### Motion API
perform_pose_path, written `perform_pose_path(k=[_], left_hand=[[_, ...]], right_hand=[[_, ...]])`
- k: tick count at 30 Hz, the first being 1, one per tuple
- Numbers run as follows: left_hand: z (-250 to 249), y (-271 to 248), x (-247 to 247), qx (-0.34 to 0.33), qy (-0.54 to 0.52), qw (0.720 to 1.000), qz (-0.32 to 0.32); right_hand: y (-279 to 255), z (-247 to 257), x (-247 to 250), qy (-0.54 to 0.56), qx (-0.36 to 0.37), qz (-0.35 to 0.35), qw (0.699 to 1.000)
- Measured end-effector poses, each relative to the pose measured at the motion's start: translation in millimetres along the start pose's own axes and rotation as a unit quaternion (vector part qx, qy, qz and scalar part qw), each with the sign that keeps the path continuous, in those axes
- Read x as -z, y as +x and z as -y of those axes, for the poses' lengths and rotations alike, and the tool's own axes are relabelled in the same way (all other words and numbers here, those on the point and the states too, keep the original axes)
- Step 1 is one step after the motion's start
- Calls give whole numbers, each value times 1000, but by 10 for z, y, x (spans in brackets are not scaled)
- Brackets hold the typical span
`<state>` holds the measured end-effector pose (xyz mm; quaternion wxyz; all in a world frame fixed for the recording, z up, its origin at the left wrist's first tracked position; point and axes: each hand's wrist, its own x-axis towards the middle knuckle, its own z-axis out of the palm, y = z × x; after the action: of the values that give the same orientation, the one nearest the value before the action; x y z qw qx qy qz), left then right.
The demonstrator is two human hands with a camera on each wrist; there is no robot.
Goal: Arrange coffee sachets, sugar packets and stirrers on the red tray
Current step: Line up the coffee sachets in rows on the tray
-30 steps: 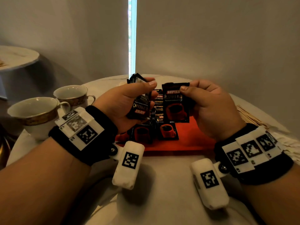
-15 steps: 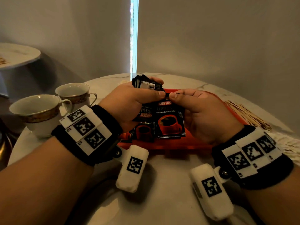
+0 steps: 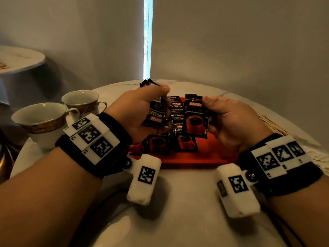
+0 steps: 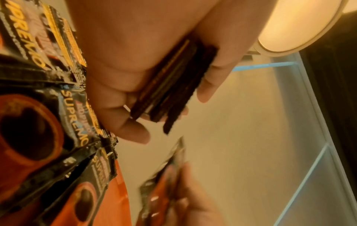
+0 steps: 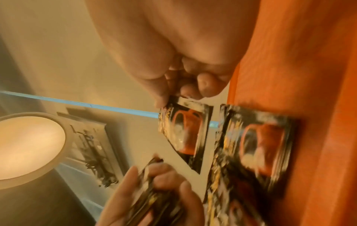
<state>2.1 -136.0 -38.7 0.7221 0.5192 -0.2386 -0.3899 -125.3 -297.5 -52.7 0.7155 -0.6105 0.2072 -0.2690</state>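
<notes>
Black foil, printed with a red cup, hangs from the right hand (image 3: 229, 120): thumb and fingertips pinch a single coffee sachet (image 3: 195, 118) by its upper corner, front facing the person. Half a second ago that sachet was still pressed against the stack beside the left thumb; now it has come clear and sits apart from it, held above the red tray (image 3: 210, 154). The left hand (image 3: 135, 111) has lifted a little too, and its fingers stay curled around the remaining stack of sachets (image 3: 156, 114), whose edges show fanned between thumb and fingers in the left wrist view.

Below both hands, on the left part of the tray, several laid sachets (image 3: 170, 141) already overlap in a row; the right part of the tray is bare red. So one more sachet has been peeled off, and I judge the next step is to lay it on the tray beside that row.

Right of the tray, a bundle of wooden stirrers (image 3: 272, 125) lies on the marble surface (image 3: 187, 202), not yet on the tray. Left of the tray stand two gold-banded cups (image 3: 42, 120). Sugar packets I cannot identify with certainty.
</notes>
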Motion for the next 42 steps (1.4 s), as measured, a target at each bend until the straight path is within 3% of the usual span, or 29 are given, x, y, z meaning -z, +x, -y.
perform_pose_path(k=[4,9,19,42], left_hand=[[-41,-5,14,50,0,999,-9],[-4,-16,-4,100,26,995,12],[59,-64,-112,165,69,984,24],[148,-46,-149,170,67,983,11]], right_hand=[[90,-90,127,-35,-59,-49,996],[54,-194,132,-95,-121,-16,988],[52,-187,139,-134,-138,16,981],[22,-161,90,-152,-141,7,978]])
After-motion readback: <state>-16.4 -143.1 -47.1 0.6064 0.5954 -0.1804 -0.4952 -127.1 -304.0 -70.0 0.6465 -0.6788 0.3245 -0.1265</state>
